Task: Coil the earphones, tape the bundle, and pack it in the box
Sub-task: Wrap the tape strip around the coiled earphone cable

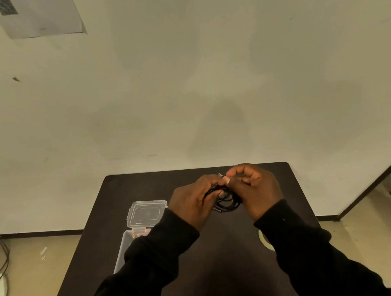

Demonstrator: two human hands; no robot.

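Observation:
A coil of black earphone cable [228, 198] hangs between both hands above the dark table [224, 264]. My left hand [192, 200] grips the coil's left side. My right hand [256, 189] holds the right side, its thumb and forefinger pinching a small pale piece, maybe tape, at the top of the bundle. The clear plastic box [125, 247] lies on the table to the left with its lid [147, 213] flipped open; my left sleeve hides most of its base. A roll of tape [265, 240] peeks out from under my right sleeve.
The table stands against a plain pale wall. Something reddish lies inside the box at its far end. Cables and white items lie on the floor at the left. A dark slanted panel stands at the right.

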